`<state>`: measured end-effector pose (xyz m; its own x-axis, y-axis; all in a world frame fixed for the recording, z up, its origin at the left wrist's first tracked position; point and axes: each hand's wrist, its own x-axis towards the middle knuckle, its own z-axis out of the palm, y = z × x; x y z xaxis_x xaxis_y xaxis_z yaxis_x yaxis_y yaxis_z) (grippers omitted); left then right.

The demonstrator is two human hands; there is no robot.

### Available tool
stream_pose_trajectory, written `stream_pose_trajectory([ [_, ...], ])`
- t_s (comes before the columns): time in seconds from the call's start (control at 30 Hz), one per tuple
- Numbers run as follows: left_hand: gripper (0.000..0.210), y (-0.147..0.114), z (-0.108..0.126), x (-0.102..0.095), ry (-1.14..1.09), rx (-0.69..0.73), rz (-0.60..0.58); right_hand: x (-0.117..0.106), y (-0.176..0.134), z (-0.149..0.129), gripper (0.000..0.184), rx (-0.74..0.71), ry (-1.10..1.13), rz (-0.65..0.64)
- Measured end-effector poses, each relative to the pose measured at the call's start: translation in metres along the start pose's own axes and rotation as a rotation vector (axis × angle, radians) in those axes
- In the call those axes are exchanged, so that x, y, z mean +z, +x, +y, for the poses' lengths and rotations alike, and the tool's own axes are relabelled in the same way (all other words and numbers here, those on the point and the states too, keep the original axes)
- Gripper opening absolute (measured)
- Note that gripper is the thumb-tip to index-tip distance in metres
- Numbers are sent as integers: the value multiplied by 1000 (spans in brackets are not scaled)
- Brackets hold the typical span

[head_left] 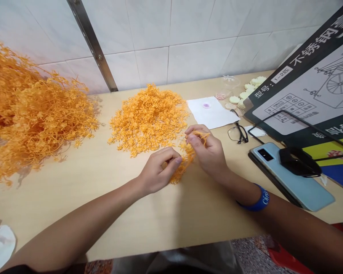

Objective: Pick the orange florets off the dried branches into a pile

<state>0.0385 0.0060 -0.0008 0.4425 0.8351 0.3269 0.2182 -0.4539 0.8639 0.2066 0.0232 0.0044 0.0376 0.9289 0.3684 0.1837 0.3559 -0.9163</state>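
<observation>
An orange artificial flower sprig (188, 153) spans the gap between my two hands above the table. My right hand (207, 150) is closed around its thin stems, with some strands poking out past the thumb. My left hand (161, 167) pinches the lower part of the same sprig, thumb against forefinger; the exact spot it grips is hidden by the fingers. Just beyond lies a loose heap of small orange plastic blossoms (150, 120). At the far left a large bushy bundle of orange flower stems (40, 110) rests on the table.
At right are a white paper sheet (213, 114), eyeglasses (238, 133), a light blue phone (291, 175) with a black strapped object (300, 161) on it, and a big printed box (300, 102). Pale flower pieces (248, 91) lie by the tiled wall (148, 34). A white item (0, 245) sits at lower left.
</observation>
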Motion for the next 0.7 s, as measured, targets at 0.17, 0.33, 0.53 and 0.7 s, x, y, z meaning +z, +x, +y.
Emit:
stream_pose_trajectory([
  [0.17, 16, -5, -4, 0, 30, -58, 3, -5, 6, 2, 19, -61, -17, -47],
  [0.33, 24, -4, -8, 0, 227, -47, 44, -1, 0, 8, 27, -230, -93, -275],
  [0.53, 27, 1, 22, -15, 266, 273, 160, -9, 0, -21, 41, -203, -82, -244],
  [0.7, 39, -1, 72, -28, 306, 172, 4, -25, -9, -72, 39, -234, -165, -380],
])
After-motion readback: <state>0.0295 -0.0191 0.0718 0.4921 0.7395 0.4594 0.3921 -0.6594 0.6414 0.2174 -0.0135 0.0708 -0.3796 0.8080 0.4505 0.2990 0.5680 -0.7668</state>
